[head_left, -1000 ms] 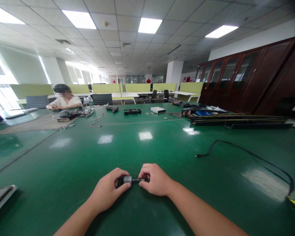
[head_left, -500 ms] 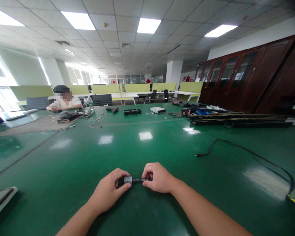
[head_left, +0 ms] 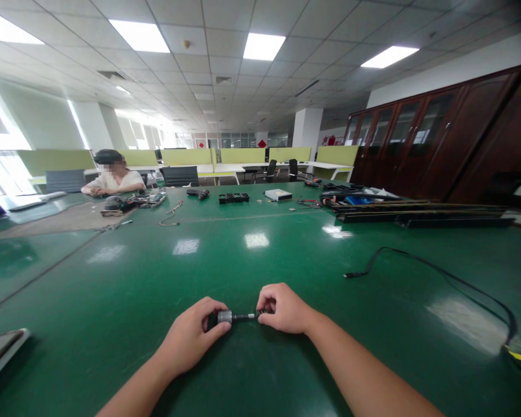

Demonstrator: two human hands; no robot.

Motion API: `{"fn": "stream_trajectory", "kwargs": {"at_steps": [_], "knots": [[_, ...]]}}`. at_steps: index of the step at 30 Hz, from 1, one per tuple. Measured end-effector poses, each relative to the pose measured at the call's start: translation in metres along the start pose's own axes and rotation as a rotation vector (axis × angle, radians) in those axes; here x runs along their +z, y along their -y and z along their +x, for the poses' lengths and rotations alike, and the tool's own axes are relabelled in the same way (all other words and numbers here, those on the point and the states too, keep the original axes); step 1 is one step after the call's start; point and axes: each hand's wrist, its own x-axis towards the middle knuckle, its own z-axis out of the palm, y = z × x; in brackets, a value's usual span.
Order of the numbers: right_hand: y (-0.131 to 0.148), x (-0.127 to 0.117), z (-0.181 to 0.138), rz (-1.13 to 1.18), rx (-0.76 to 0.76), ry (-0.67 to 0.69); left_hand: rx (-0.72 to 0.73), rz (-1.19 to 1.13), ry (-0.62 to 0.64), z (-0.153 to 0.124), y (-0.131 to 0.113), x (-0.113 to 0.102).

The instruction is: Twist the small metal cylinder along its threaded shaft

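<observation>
My left hand (head_left: pixel 193 331) is closed round a short grey metal cylinder (head_left: pixel 224 317), thumb in front and fingers behind. From the cylinder's right side a thin dark rod (head_left: pixel 242 317) with a lighter tip points toward my other hand. Thumb and fingers of my right hand (head_left: pixel 285 310) pinch a small dark coiled piece (head_left: pixel 261 313), which looks like a spring, at the rod's tip. Whether the coil still touches the tip I cannot tell. Both hands are low over the green table (head_left: pixel 226 266).
A black cable (head_left: pixel 438 265) curves along the right. At the left front lies a flat light-edged object (head_left: pixel 8 353). Farther back are a power drill (head_left: pixel 198 193), a black part (head_left: pixel 233 198), a silver box (head_left: pixel 278 194) and dark rails (head_left: pixel 417 213). A person (head_left: pixel 117 176) sits at the far left.
My right hand has shifted slightly right and up, drawing the coiled piece away along the rod, so the rod's lighter tip now shows. My left hand has hardly moved.
</observation>
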Motion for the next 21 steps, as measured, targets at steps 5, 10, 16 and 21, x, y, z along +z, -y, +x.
{"fn": "stream_trajectory", "kwargs": {"at_steps": [5, 10, 16, 21], "knots": [[-0.002, 0.003, 0.000, -0.001, -0.002, 0.015, 0.001, 0.001, 0.003, 0.001, -0.002, -0.001], [0.002, 0.008, 0.001, 0.005, -0.018, 0.015, -0.006, 0.004, -0.001, 0.002, -0.002, 0.000], [0.012, 0.013, 0.001, 0.109, -0.062, 0.025, 0.004, 0.001, -0.017, 0.004, 0.002, 0.004], [0.014, 0.013, 0.000, 0.084, -0.078, 0.049, 0.011, 0.012, -0.004, 0.003, 0.003, 0.004]]}}
